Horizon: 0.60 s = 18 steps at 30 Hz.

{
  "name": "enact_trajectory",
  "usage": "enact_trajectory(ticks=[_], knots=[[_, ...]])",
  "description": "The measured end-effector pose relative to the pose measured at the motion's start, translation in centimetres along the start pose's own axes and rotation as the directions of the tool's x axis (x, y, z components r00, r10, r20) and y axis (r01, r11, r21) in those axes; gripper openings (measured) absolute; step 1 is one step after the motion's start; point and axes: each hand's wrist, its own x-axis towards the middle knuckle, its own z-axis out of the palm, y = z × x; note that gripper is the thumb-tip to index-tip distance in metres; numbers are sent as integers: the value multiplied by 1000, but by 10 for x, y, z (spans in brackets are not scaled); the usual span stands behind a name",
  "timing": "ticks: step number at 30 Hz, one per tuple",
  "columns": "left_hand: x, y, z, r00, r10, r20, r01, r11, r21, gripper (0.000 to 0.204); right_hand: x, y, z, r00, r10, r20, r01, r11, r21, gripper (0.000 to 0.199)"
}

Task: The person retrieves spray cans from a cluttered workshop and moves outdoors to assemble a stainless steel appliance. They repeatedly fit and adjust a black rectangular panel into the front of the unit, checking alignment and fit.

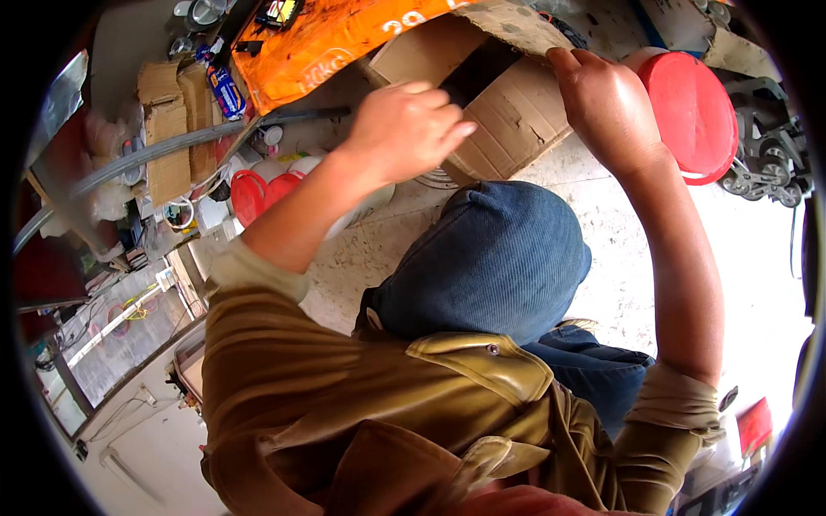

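In front of me stands a brown cardboard box (516,112) with a dark strip across its side and a raised flap (516,21) at the top. The edge of that flap is pinched between the thumb and fingers of my right hand (605,101). My left hand (404,129), a little blurred, hovers over the left part of the box. Its fingers are loosely bent and the thumb sticks out apart from them; I see nothing held there. The palm side is hidden.
An orange bag (344,43) lies just left of the box. Beside my right wrist is a round red lid (691,118), with grey metal parts (766,155) beyond it. A grey pipe (163,155) crosses the clutter at left. My blue-trousered knee (490,258) is below the box.
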Motion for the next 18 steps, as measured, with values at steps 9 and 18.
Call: enact_trajectory(ticks=[9, 18], knots=[[-12, -33, 40, 978, -125, 168, 155, 972, -176, 22, 2, 8, -1, 998, -43, -53, 48, 995, 85, 26], [27, -28, 43, 976, -206, -70, 213, 970, 114, 38, -1, 19, -6, 997, 33, 73, -41, 994, 104, 38]])
